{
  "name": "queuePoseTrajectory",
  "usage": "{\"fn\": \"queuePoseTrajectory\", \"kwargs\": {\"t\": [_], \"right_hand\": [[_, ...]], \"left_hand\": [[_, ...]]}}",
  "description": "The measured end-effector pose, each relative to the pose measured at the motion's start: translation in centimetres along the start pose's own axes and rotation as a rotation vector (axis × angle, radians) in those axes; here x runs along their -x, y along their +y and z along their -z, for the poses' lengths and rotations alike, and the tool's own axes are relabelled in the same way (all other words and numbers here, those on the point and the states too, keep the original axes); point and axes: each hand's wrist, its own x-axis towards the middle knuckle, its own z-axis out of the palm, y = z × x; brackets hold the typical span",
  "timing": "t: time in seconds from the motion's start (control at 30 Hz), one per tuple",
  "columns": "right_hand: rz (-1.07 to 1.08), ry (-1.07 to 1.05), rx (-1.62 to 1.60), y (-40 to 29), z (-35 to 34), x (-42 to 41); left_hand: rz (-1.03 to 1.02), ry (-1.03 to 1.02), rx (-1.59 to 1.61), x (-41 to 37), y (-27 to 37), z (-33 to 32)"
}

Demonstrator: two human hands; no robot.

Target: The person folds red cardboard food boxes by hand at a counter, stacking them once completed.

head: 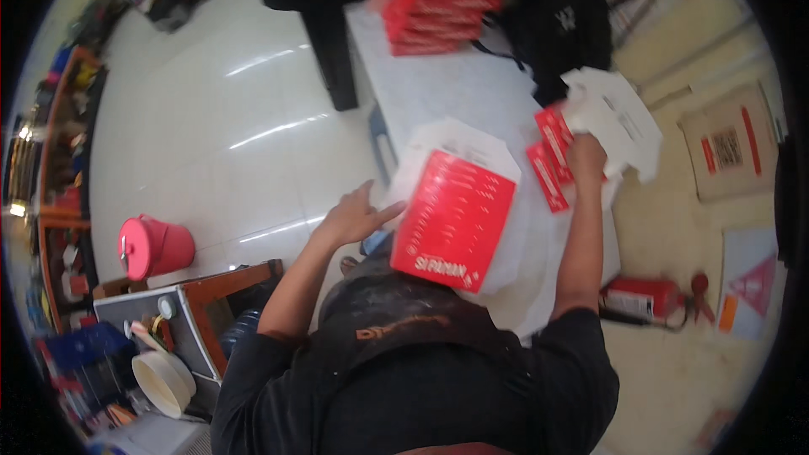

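On the white table in front of me lies a red printed cardboard sheet or flat box [455, 221], above a white cut-out carton blank [471, 136]. My left hand [357, 215] is at its left edge with fingers spread. One fingertip meets or nearly meets the edge, and nothing shows in the palm. To the right, my right hand [586, 155] reaches down over small red printed carton pieces [548, 177]. Its fingertips are hidden, so whether they grip a piece is unclear. Just beyond it rests another white carton blank [619, 114].
Stacked red boxes [436, 6] stand at the table's far end, beside a black backpack [562, 19]. A red fire extinguisher [644, 299] is right of the table. On the floor at left are a pink lidded bucket [158, 246] and a cabinet [145, 322] bearing a cream tub [165, 384].
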Motion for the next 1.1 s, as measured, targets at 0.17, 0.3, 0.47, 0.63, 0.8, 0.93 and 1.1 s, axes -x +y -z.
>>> {"fn": "queuePoseTrajectory", "kwargs": {"t": [0.17, 0.3, 0.47, 0.63, 0.8, 0.93, 1.1], "right_hand": [[-0.062, 0.151, -0.08, -4.2, 5.2, -0.2], [0.209, 0.214, -0.547, -10.2, 3.7, -2.1], [0.526, -0.147, -0.44, -17.8, 3.1, -0.2], [0.687, 0.247, -0.284, -18.5, 3.8, 2.2], [0.854, 0.23, -0.573, -21.1, 3.0, 3.0], [0.612, -0.324, -0.806, -19.6, 1.8, 2.4], [0.68, -0.404, -0.787, -16.6, 2.4, 1.6]], "left_hand": [[-0.515, 0.341, 0.164, -8.7, 1.8, 0.4], [-0.691, 0.37, 0.34, -13.2, 5.4, -2.0], [-0.615, -0.009, 0.899, -17.1, 3.1, -5.9], [-0.567, -0.085, 1.03, -15.6, 4.1, -7.0], [-0.651, 0.008, 1.145, -16.3, 3.5, -7.5], [-0.714, 0.075, 1.186, -15.5, 3.1, -6.8], [-0.626, 0.116, 1.153, -15.9, 0.3, -6.8]]}}
